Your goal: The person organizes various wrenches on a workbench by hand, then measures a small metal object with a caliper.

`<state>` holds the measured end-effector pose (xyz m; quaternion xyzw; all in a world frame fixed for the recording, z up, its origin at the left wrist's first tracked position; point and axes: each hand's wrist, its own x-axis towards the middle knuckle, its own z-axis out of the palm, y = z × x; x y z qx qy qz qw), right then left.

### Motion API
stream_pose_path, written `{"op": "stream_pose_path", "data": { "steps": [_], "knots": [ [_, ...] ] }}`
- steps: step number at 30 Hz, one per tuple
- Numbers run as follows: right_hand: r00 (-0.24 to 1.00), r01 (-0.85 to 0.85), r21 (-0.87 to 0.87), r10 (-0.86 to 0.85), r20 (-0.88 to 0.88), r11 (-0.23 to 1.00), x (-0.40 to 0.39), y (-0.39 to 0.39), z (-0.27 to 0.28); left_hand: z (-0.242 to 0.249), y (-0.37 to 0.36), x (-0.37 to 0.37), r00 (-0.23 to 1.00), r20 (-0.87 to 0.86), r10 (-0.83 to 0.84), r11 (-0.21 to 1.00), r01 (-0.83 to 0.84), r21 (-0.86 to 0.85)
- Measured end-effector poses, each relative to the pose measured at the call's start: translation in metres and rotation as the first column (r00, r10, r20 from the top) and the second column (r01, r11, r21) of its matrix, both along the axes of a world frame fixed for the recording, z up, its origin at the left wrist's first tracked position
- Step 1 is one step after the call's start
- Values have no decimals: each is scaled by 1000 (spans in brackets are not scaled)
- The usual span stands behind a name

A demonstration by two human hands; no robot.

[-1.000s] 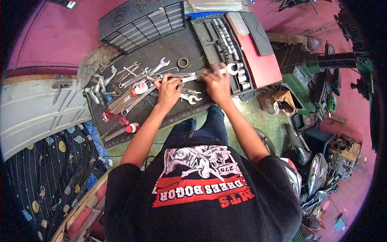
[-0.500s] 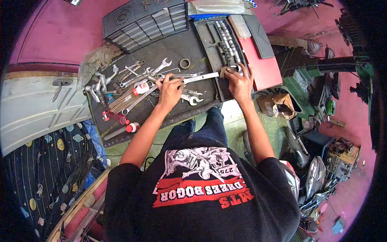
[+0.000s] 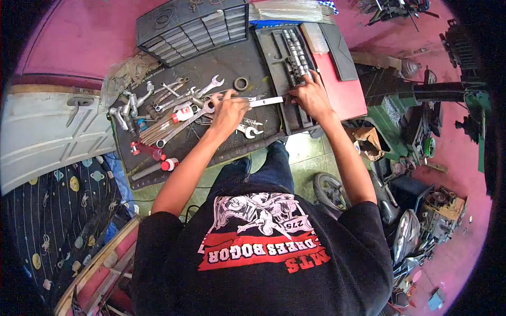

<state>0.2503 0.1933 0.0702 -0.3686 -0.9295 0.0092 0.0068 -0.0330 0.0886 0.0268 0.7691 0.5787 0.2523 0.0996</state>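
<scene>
A flat silver bar (image 3: 268, 101) lies crosswise between my hands, its right end over the edge of a black socket tray (image 3: 274, 68). The curled fingers of my left hand (image 3: 227, 115) are closed on the bar's left part, beside the pile of wrenches. Over the tray is my right hand (image 3: 312, 98), fingers apart, its fingertips near the lower end of a row of silver sockets (image 3: 297, 50) and its thumb near the bar's right end. What lies beneath the right palm is hidden.
A drawer cabinet (image 3: 195, 31) stands at the back of the dark mat. A tape roll (image 3: 241, 84), open-end wrenches (image 3: 213, 83), a white bottle with a red cap (image 3: 182, 114) and another red-capped bottle (image 3: 169, 164) lie about. Right of the tray is a red folder (image 3: 345, 97).
My right hand has shifted up slightly along the socket tray, its fingers nearer the socket row. My left hand has moved a little right along the bar. The view has shifted slightly.
</scene>
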Motion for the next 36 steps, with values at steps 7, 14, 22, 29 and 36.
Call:
{"op": "stream_pose_path", "data": {
  "steps": [7,14,22,29,36],
  "knots": [
    [978,-4,-8,5,210,1000,-21,8,6,-2,23,7,995,-80,-54,979,37,-198],
    [977,61,-26,-55,204,998,-32,7,10,-9,37,4,993,-57,-103,955,83,-284],
    [999,24,-31,-23,44,999,-18,-17,19,5,21,8,997,-1,-80,989,80,-127],
    [994,40,189,-21,-103,981,0,-43,-27,-5,2,14,998,3,-62,991,61,121],
    [994,29,209,-7,-109,977,7,-46,-36,-7,-2,15,999,21,-41,992,38,124]
  ]
}}
